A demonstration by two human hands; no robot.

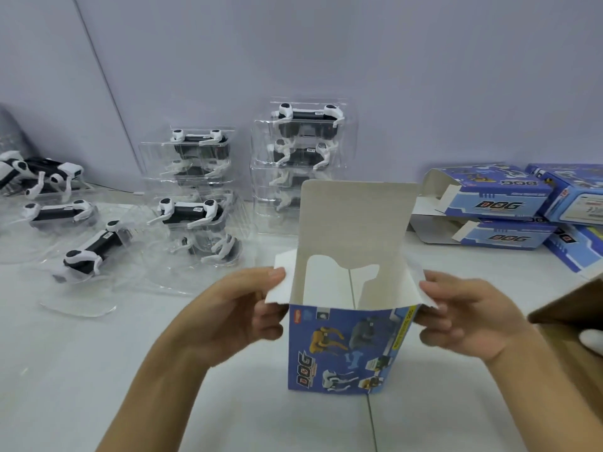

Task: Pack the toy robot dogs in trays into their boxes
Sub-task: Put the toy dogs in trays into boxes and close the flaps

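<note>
Head view: box [349, 349] stands upright on the table [98, 370], near the person, blue printed face toward the camera.
Box opening: top mouth faces up; back lid flap [359, 216] raised; nothing shows inside but the folded white bottom.
Left hand [238, 316]: thumb and fingers pinch the left side flap [282, 282], holding it outward.
Right hand [470, 318]: fingers pinch the right side flap [424, 288] the same way, spreading it away from the mouth.
Step in hand: I judge this as opening and readying a box, before any dog goes in.
Tray stacks [305, 158]: clear trays holding white-and-black dogs are stacked against the wall, well apart from the box; another stack [195, 177] stands to its left.
Loose dogs [94, 249]: several lie on the table at far left, some in trays.
Other boxes [496, 207]: piled at right, lying flat with flaps open.
Long axis: held box runs vertical; dogs in the stacks lie horizontal, left to right.
Next move: probably free one hand, fetch a tray, turn it end-down and slide it in while the flaps stay clear.
</note>
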